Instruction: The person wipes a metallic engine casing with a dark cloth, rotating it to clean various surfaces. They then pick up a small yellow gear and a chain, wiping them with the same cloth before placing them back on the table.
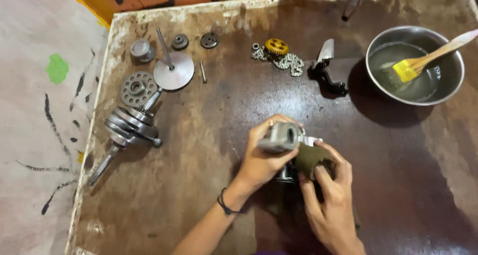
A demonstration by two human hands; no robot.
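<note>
Down on a dark brown, worn board (pixel 199 185), stained and scuffed pale along its left and top edges, engine parts lie spread out. Its surface is glossy in the middle and blotched with whitish grime toward the corners. Left of the board runs a pale floor (pixel 35 135) marked with black streaks and a green patch; beyond the top edge is an orange wall with black marks.

Near the board's middle, the left hand (pixel 264 160) grips a grey metal part (pixel 281 137), fingers curled tight round it and thumb below. A dark band sits on that wrist. The right hand (pixel 331 200) presses an olive rag (pixel 311 158) against the part, fingers closed on the cloth. Part and rag are held just above the board.

At the upper left lie a crankshaft (pixel 130 128), a holed disc (pixel 137 87), a valve (pixel 172 68), a pin (pixel 203 72), a small cylinder (pixel 142 50) and two small gears (pixel 180 41). Top centre, a chain (pixel 289 62) curls beside a yellow sprocket (pixel 276 46), with a black bracket (pixel 326 71) near. At the upper right stands a steel bowl (pixel 448 93) of liquid, with a yellow-bristled brush (pixel 423 62) resting in it.
</note>
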